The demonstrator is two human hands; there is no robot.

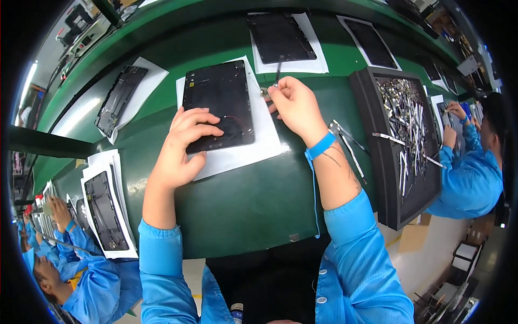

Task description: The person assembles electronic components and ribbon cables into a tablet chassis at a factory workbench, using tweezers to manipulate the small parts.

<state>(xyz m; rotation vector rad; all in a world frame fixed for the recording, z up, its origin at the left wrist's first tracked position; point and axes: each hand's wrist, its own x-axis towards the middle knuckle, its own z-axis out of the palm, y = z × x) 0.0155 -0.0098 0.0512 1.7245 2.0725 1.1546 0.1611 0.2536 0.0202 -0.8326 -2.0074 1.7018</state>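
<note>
A black flat device housing [218,97] lies on white paper sheets [259,154] before me, with a thin red wire on its surface. My left hand [183,143] rests on its lower left part, fingers spread and the thumb near the bottom edge. Just off the housing's right edge, my right hand [297,108] is closed in a pinch. Between thumb and fingers it holds a small circuit board with a dark flex cable [279,70] pointing up. A blue wrist strap [321,146] circles my right wrist, its cord hanging down.
Right of my forearm, loose flex cables [348,146] lie on the green bench [243,216], beside a black tray [386,178] heaped with similar parts. More housings on paper, one at far centre [283,38], surround me. Co-workers in blue sit at left [97,286] and right [475,181].
</note>
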